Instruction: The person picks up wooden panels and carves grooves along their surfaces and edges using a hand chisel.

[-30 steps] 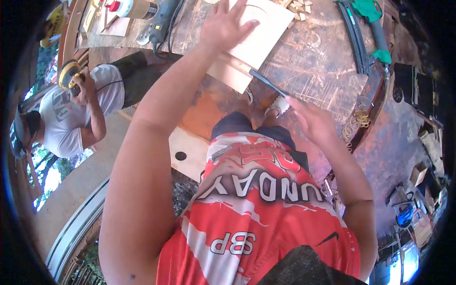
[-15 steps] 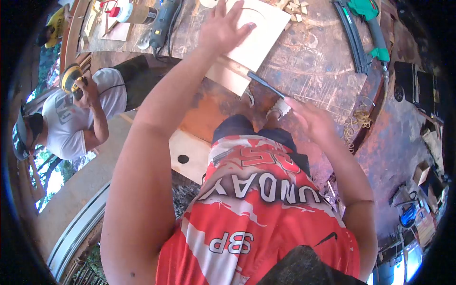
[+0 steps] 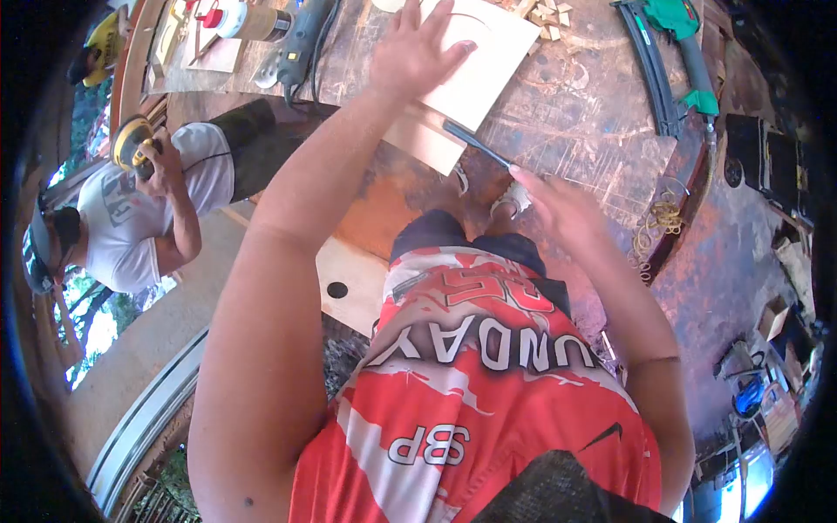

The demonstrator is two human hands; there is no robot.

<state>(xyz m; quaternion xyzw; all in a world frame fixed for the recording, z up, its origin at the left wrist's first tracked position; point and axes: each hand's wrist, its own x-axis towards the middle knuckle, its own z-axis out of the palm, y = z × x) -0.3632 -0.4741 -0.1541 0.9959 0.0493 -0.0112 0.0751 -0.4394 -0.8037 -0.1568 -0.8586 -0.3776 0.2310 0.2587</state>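
My left hand lies with its fingers spread on a pale wooden board at the top of the head view, pressing it on the workbench. Below the board's near edge a lighter wooden face shows. In my right hand is a slim dark file, gripped at its near end. The file slants up and left, its far end at the near edge of the wood. Whether it touches the wood I cannot tell.
A green and black nail gun lies at the right of the workbench. Wood offcuts, a grey power tool and a glue bottle are also there. At left a co-worker holds a yellow sander.
The file's far end has shifted slightly left and up along the wood's edge, with my right hand following. My left hand stays on the board.
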